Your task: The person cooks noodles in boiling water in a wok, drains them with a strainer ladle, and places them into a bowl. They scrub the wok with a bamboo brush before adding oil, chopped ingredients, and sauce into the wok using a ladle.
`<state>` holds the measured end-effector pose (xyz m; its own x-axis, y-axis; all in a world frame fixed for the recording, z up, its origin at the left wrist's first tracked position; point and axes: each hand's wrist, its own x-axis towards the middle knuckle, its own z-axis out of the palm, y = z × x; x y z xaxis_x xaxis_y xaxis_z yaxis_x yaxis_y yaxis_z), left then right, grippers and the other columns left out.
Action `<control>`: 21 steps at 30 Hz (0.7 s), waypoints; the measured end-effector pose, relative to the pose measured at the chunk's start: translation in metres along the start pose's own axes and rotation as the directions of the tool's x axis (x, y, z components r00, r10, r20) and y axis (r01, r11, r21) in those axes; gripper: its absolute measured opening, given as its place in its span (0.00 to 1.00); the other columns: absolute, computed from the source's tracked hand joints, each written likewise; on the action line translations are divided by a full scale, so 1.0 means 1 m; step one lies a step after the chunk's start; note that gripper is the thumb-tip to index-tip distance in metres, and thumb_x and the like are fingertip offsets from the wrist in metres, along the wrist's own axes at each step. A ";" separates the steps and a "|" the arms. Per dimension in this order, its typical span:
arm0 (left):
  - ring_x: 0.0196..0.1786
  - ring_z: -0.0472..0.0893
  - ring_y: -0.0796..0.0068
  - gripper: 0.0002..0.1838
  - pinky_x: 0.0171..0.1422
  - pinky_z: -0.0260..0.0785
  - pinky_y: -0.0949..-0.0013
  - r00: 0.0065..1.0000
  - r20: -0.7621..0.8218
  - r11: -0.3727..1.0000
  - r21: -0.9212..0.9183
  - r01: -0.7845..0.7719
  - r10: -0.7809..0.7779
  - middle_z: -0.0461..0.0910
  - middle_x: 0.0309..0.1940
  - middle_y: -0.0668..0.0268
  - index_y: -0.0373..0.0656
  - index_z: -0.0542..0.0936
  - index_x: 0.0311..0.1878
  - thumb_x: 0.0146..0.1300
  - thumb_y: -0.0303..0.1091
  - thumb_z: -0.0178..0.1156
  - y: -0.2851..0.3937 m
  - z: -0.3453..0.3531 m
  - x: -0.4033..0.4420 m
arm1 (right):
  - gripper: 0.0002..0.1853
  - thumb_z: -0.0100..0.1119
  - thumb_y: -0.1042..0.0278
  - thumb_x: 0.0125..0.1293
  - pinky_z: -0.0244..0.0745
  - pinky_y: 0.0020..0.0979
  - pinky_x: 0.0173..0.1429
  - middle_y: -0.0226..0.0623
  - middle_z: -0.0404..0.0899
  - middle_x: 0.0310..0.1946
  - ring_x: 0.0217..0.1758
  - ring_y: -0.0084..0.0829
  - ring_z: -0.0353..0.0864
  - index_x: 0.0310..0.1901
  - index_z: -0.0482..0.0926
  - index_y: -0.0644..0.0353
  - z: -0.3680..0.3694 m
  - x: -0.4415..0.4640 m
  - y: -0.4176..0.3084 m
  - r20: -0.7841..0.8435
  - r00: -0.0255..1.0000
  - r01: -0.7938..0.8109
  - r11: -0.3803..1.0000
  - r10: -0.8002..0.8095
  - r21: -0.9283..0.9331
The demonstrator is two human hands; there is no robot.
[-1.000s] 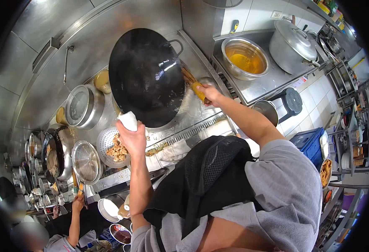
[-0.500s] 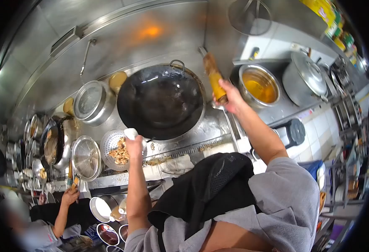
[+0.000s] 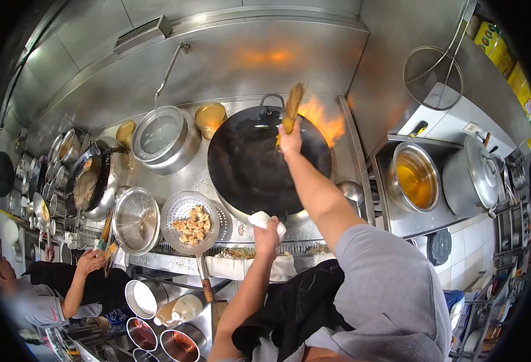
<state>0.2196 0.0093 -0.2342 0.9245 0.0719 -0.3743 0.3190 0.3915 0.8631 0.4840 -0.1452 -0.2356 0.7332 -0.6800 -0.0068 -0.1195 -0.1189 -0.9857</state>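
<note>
A large black wok (image 3: 247, 163) sits on the stove, flames (image 3: 323, 119) rising past its far right rim. My right hand (image 3: 289, 140) is closed around a bamboo wok brush (image 3: 294, 104) and holds it over the wok's far right side. At the near rim, my left hand (image 3: 266, 240) grips a folded white cloth (image 3: 268, 221); whether the wok's edge is inside the cloth is hidden. Left of that hand rests a perforated skimmer (image 3: 172, 220) with browned chunks of food (image 3: 193, 225) in it, its wooden-ended handle pointing toward me.
A wire-mesh strainer (image 3: 137, 221) and a lidded steel pot (image 3: 159, 142) stand to the left. At right are a pot of yellow oil (image 3: 414, 180), a ladle (image 3: 351, 193) and a tall lidded pot (image 3: 472, 175). A co-worker's hand (image 3: 90, 261) works at lower left.
My right hand has brought the brush from right of the wok to above it. Flames now show behind the rim. My left hand with the cloth is now right of the skimmer, uncovering its handle.
</note>
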 end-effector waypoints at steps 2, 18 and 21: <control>0.27 0.72 0.80 0.07 0.27 0.64 0.70 1.000 -0.008 1.000 0.003 0.003 -0.003 0.72 0.27 0.72 0.45 0.70 0.39 0.64 0.28 0.60 0.001 -0.001 0.003 | 0.36 0.56 0.46 0.68 0.83 0.42 0.37 0.48 0.81 0.52 0.45 0.46 0.85 0.75 0.55 0.39 0.026 -0.017 0.020 0.057 0.998 0.061 0.897 -0.040 -0.438; 0.24 0.72 0.81 0.07 0.20 0.60 0.72 0.997 0.070 0.998 0.063 0.015 -0.019 0.73 0.29 0.71 0.47 0.69 0.43 0.70 0.35 0.58 -0.037 -0.019 0.021 | 0.29 0.49 0.44 0.69 0.76 0.45 0.58 0.43 0.83 0.49 0.53 0.47 0.82 0.69 0.66 0.43 -0.127 0.065 -0.073 0.023 0.948 0.212 0.576 -0.317 -0.790; 0.26 0.72 0.80 0.08 0.22 0.62 0.72 0.970 0.219 0.993 0.071 0.089 -0.103 0.74 0.31 0.71 0.46 0.69 0.47 0.71 0.33 0.56 -0.019 -0.022 0.015 | 0.28 0.47 0.46 0.70 0.73 0.47 0.61 0.53 0.78 0.55 0.58 0.50 0.78 0.70 0.66 0.41 -0.055 -0.010 -0.013 0.298 0.942 0.130 0.655 0.153 -0.745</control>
<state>0.2227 0.0232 -0.2632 0.9099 -0.1713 -0.3778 0.4144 0.3305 0.8480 0.4414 -0.1767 -0.2133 0.8722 -0.4431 -0.2071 -0.4817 -0.7047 -0.5210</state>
